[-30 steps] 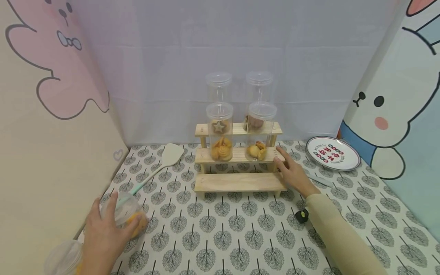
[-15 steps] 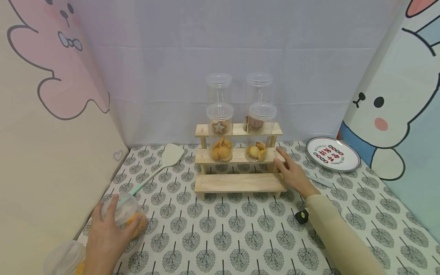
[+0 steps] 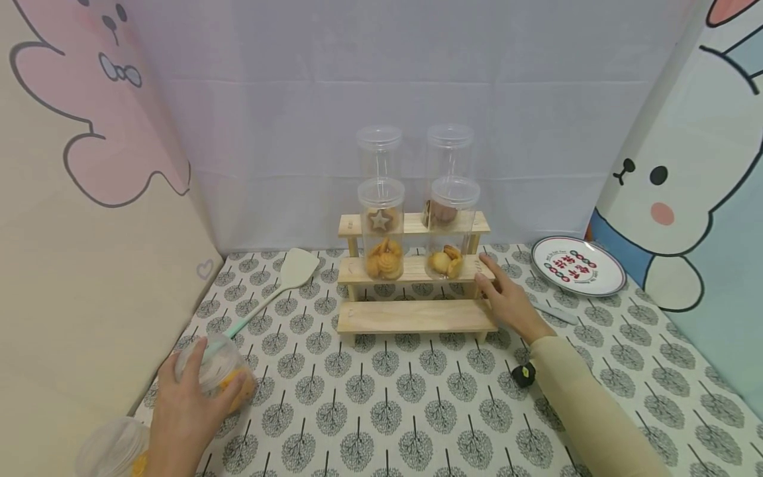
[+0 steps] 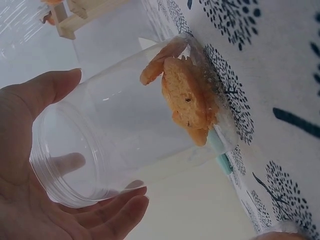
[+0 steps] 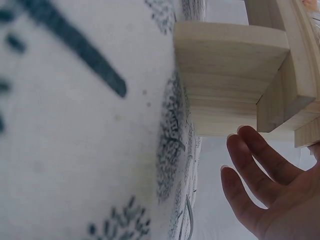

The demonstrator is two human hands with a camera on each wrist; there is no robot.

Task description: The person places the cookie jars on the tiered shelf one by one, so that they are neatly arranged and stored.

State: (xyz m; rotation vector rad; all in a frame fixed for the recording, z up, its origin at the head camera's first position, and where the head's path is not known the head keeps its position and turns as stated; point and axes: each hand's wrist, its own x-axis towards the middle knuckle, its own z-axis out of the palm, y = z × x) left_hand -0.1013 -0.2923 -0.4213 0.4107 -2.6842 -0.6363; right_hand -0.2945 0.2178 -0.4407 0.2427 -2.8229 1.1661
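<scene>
My left hand (image 3: 187, 404) curls round a clear lidded jar (image 3: 217, 364) that stands on the patterned cloth at the left. Cookies (image 4: 190, 95) lie at its bottom, seen through the wall in the left wrist view. Far to the right, my right hand (image 3: 509, 301) touches the right end of the middle step of a three-step wooden rack (image 3: 417, 317). In the right wrist view, its other fingers (image 5: 255, 170) stretch loosely beside the wood. Two cookie jars stand on that middle step, a left jar (image 3: 381, 245) and a right jar (image 3: 453, 232).
Two more jars, one left (image 3: 379, 156) and one right (image 3: 451, 156), stand on the top step. Another jar (image 3: 113, 450) sits at the lower left. A spatula (image 3: 298, 268), a printed plate (image 3: 578, 266), a pale handle (image 3: 557, 313) and a small black object (image 3: 524, 375) lie about.
</scene>
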